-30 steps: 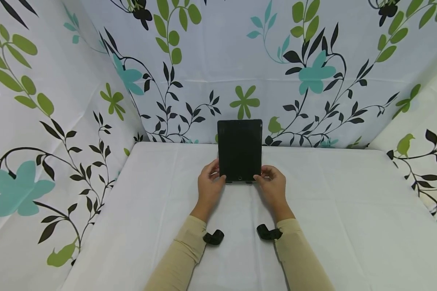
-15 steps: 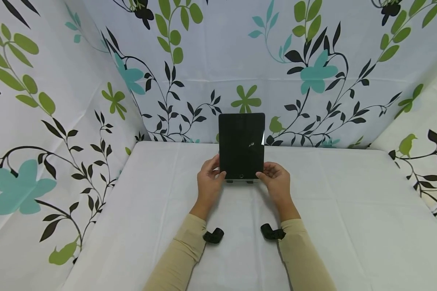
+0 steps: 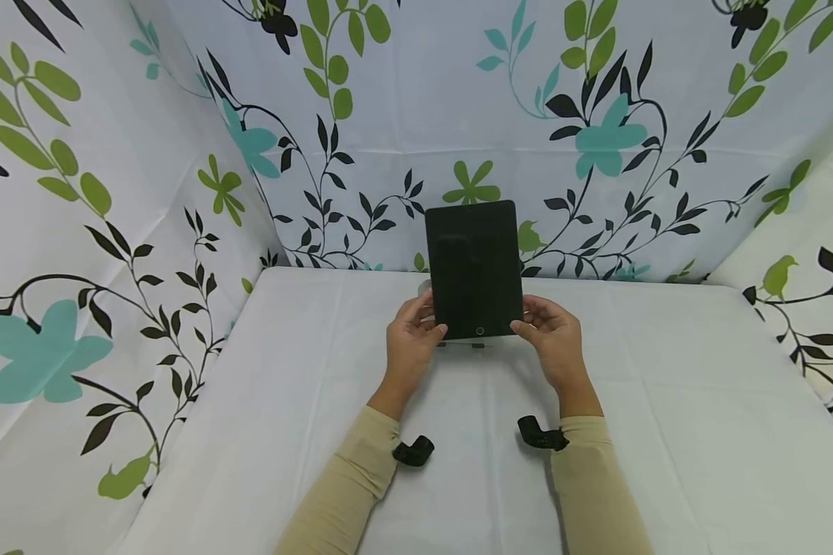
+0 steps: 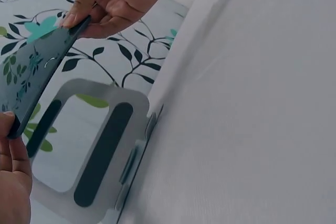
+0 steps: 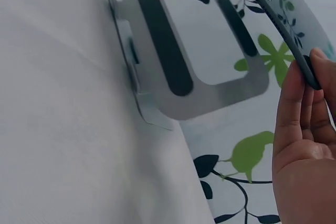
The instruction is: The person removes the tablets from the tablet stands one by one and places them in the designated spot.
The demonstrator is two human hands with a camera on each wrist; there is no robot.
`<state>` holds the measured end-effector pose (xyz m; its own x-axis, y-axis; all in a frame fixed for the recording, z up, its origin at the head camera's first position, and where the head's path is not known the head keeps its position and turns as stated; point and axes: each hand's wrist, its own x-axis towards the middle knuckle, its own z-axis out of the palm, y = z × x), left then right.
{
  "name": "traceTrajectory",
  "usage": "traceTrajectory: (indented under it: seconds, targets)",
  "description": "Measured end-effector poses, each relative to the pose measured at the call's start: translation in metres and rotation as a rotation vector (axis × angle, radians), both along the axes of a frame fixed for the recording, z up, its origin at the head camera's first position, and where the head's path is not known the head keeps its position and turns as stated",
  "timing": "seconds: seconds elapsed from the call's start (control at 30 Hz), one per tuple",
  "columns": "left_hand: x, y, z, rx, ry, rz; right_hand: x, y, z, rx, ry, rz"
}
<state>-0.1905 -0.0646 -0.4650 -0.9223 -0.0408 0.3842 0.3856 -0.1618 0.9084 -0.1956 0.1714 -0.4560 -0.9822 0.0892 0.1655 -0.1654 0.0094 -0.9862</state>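
Observation:
A black tablet (image 3: 473, 270) is up in the air, tilted a little, its dark screen toward me in the head view. My left hand (image 3: 413, 339) pinches its lower left corner, thumb on the front and fingers behind. At the lower right corner my right hand (image 3: 551, 339) grips it in the same way. Just behind the tablet stands a grey tablet stand (image 5: 212, 95) with dark pads, mostly hidden in the head view. Both wrist views show a gap between tablet and stand.
A white cloth covers the table (image 3: 666, 401). Patterned curtains (image 3: 416, 92) with leaves and flowers hang at the back and sides. A black wrist mount (image 3: 414, 452) sits on the left cuff, another mount (image 3: 541, 434) on the right.
Both hands have lifted the tablet up and slightly right, and it now tilts sideways. It stood against the stand one second ago and is now apart from it.

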Motion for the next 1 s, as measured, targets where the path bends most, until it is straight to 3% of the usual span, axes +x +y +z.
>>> traceTrajectory:
  seconds: [0.33,0.8,1.0]
  targets:
    - [0.009,0.014,0.013,-0.099,-0.060,-0.051,0.004,0.027,0.008,0.064,0.001,0.091]
    - [0.012,0.039,0.025,-0.215,-0.065,-0.198,0.014,0.060,0.013,-0.152,0.063,0.114]
    - [0.008,0.057,0.028,-0.189,-0.047,-0.242,0.020,0.076,0.018,-0.189,0.062,0.079]
